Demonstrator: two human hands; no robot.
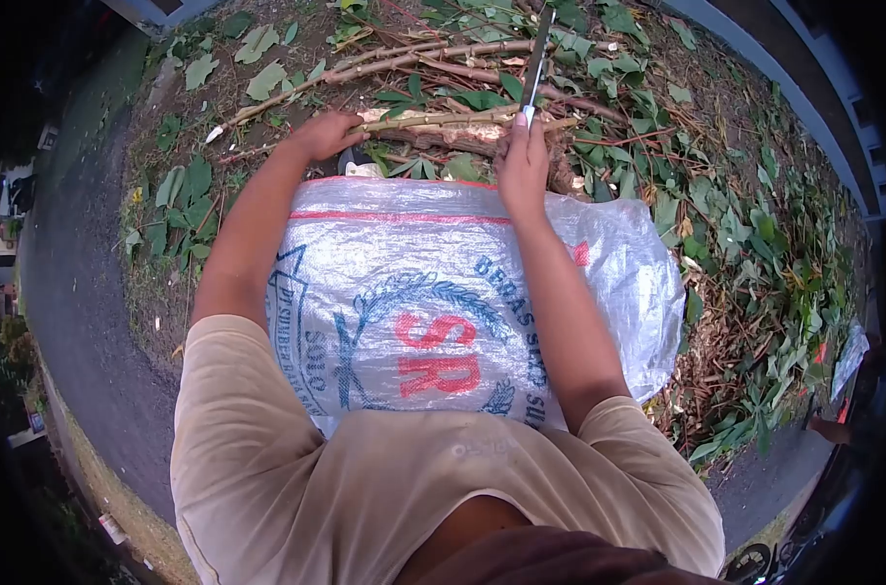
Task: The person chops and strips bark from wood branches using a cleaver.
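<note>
Head view, ground: bare soil littered with green leaves (745,234) and cut branches, paved path alongside.
Sack (433,292): white woven, lay before the person.
Left hand (328,134): gripped a stem (433,120) beyond the sack.
Right hand (523,161): closed around a knife (537,58), blade pointing away over the stem.

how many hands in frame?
2. Left hand grips the pale stem at its left end; right hand holds a knife against the stem, above the woven sack. None seem hidden.
</note>
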